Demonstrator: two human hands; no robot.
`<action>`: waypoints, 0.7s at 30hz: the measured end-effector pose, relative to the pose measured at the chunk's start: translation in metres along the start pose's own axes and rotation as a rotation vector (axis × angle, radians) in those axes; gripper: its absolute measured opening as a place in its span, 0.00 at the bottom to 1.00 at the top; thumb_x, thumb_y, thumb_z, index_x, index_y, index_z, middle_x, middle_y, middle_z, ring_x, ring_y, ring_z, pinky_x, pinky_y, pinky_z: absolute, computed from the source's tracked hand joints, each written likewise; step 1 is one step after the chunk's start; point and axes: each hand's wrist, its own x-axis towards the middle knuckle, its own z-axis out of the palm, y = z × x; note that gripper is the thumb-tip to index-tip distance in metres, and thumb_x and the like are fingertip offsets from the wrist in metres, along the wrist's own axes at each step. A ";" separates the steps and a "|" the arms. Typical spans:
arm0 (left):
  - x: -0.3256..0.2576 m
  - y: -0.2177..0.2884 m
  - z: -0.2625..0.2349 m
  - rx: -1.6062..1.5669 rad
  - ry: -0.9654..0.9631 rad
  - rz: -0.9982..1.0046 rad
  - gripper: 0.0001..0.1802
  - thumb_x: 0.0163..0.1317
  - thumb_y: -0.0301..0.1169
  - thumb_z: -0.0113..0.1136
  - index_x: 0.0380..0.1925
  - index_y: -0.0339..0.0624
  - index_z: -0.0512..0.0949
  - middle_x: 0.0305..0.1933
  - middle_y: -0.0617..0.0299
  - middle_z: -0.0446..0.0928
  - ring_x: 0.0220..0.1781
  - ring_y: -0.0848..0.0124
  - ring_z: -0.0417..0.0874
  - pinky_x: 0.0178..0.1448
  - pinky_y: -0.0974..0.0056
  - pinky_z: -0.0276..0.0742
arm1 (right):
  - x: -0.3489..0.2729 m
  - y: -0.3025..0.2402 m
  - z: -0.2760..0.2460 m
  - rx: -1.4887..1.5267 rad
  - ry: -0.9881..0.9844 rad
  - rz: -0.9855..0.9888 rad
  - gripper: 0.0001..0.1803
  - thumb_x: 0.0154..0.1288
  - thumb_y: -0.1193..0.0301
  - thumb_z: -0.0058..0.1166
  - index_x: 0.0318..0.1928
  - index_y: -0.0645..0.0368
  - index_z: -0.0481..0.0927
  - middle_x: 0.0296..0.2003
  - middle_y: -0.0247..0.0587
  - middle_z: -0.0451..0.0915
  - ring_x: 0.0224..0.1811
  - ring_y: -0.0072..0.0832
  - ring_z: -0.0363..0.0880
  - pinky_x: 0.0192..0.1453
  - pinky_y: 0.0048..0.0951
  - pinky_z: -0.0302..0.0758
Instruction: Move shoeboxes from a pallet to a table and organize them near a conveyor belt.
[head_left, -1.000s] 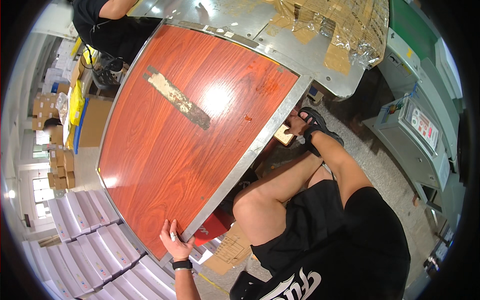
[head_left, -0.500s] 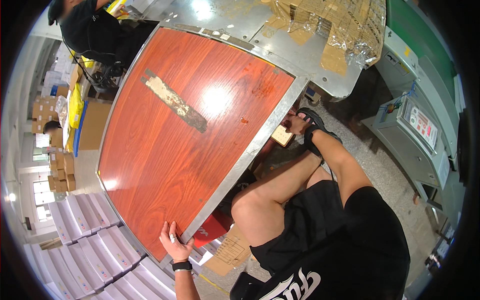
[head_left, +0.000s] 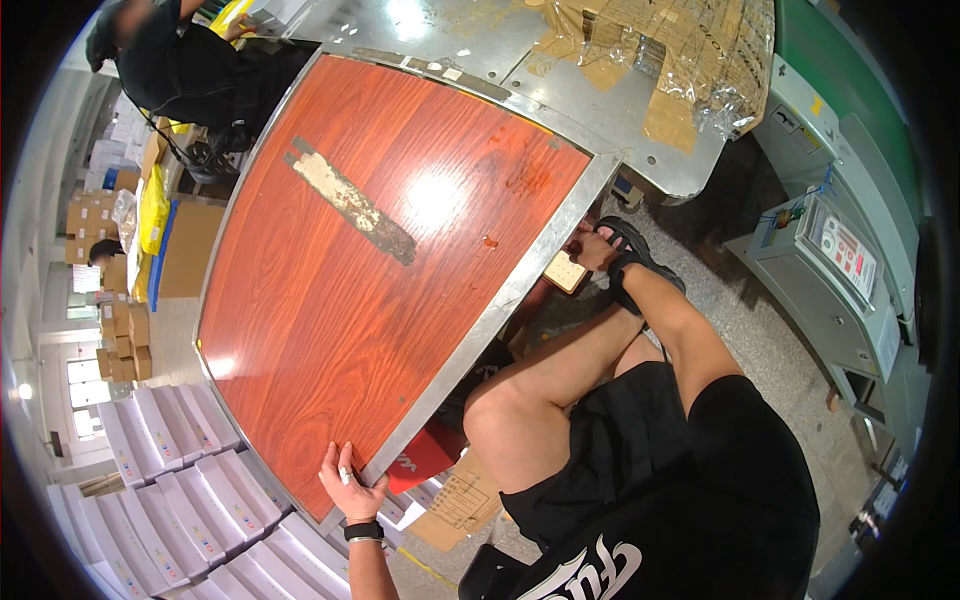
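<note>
My left hand (head_left: pixel 350 486) rests on the near left corner of the red wood-grain tabletop (head_left: pixel 330 330). Its fingers lie stretched out on the surface, and the thumb is by the metal rim (head_left: pixel 440 395). My right hand (head_left: pixel 597 249) reaches down past the table's right edge, close beside the black sandal (head_left: pixel 632 240) on my foot. Next to that hand, below the rim, shows a cream-coloured pad-like thing (head_left: pixel 566 271) with a dark border. The right fingers are dark and partly hidden, so what they touch cannot be made out.
White boxes (head_left: pixel 165 500) are stacked at lower left. A red box (head_left: pixel 428 458) and a cardboard piece (head_left: pixel 458 502) lie under the table. Taped cardboard (head_left: pixel 660 60) covers part of the metal table beyond. A grey-green machine (head_left: pixel 830 250) stands right. Another person (head_left: pixel 195 70) works at upper left.
The other person at upper left has shifted slightly to the left. Both of my hands stay in place.
</note>
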 end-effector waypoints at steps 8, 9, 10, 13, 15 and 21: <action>0.000 0.003 -0.001 -0.009 -0.026 -0.023 0.38 0.24 0.29 0.60 0.47 0.44 0.67 0.51 0.48 0.64 0.52 0.51 0.67 0.54 0.53 0.63 | 0.010 0.001 0.010 -0.229 0.027 -0.026 0.21 0.45 0.67 0.57 0.41 0.60 0.71 0.39 0.49 0.75 0.45 0.41 0.73 0.47 0.35 0.69; 0.000 0.003 -0.001 -0.008 -0.022 -0.024 0.38 0.24 0.29 0.60 0.47 0.44 0.68 0.51 0.48 0.64 0.52 0.51 0.67 0.54 0.53 0.63 | 0.012 0.003 0.011 -0.229 0.027 -0.025 0.21 0.45 0.67 0.57 0.41 0.60 0.71 0.39 0.49 0.75 0.45 0.41 0.73 0.47 0.35 0.69; 0.000 0.002 0.000 -0.008 -0.022 -0.023 0.38 0.24 0.29 0.60 0.47 0.44 0.68 0.51 0.48 0.64 0.52 0.51 0.67 0.54 0.53 0.63 | 0.013 0.005 0.012 -0.230 0.034 -0.028 0.21 0.45 0.66 0.57 0.41 0.60 0.71 0.39 0.49 0.75 0.45 0.41 0.73 0.47 0.36 0.69; -0.001 -0.001 0.001 -0.003 -0.011 -0.022 0.38 0.24 0.32 0.64 0.47 0.47 0.68 0.52 0.49 0.64 0.50 0.52 0.67 0.52 0.53 0.65 | 0.011 0.005 0.011 -0.143 0.021 -0.032 0.22 0.44 0.65 0.57 0.41 0.61 0.71 0.40 0.49 0.75 0.45 0.41 0.73 0.48 0.36 0.68; -0.002 0.000 0.001 -0.001 -0.011 -0.028 0.38 0.24 0.32 0.64 0.47 0.47 0.68 0.52 0.49 0.64 0.50 0.52 0.67 0.52 0.53 0.65 | 0.008 0.004 0.007 -0.061 0.002 -0.029 0.23 0.43 0.64 0.58 0.41 0.61 0.72 0.39 0.48 0.75 0.45 0.41 0.73 0.49 0.36 0.68; -0.001 -0.001 0.000 -0.003 -0.022 -0.025 0.39 0.23 0.32 0.64 0.47 0.47 0.68 0.52 0.50 0.64 0.50 0.52 0.67 0.51 0.53 0.64 | -0.005 -0.027 -0.002 -0.302 -0.056 -0.006 0.32 0.39 0.63 0.62 0.46 0.61 0.66 0.44 0.51 0.72 0.51 0.42 0.67 0.51 0.38 0.67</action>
